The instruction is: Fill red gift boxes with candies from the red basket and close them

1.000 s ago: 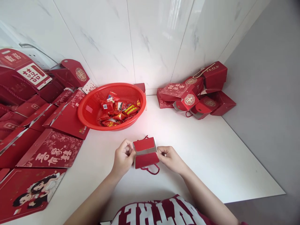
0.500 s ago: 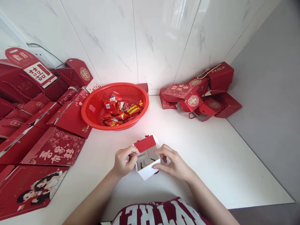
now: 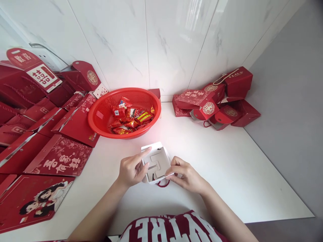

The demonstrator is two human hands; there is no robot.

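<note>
A small paperboard gift box (image 3: pixel 161 160) sits on the table in front of me, its opening up and its white inside showing. Interlocked white flaps form its bottom, and a dark red cord handle (image 3: pixel 164 184) loops out at the near side. My left hand (image 3: pixel 133 169) holds the left wall, index finger stretched along the far flap and thumb at the inner edge. With thumb and fingers, my right hand (image 3: pixel 183 174) pinches the near right edge of the box.
Beyond the box stands a red plastic basket (image 3: pixel 94 122) with several red-wrapped snack packets (image 3: pixel 131 116). Red gift boxes (image 3: pixel 63 156) crowd the left side. More red boxes (image 3: pixel 209 104) lie piled at the back right, by the tiled wall (image 3: pixel 171 43) and grey panel (image 3: pixel 285 101).
The box has tipped so its opening faces me more. Its far flap has folded outward, hiding the red face. My left index finger has extended onto it; my right hand has closed on the near edge.
</note>
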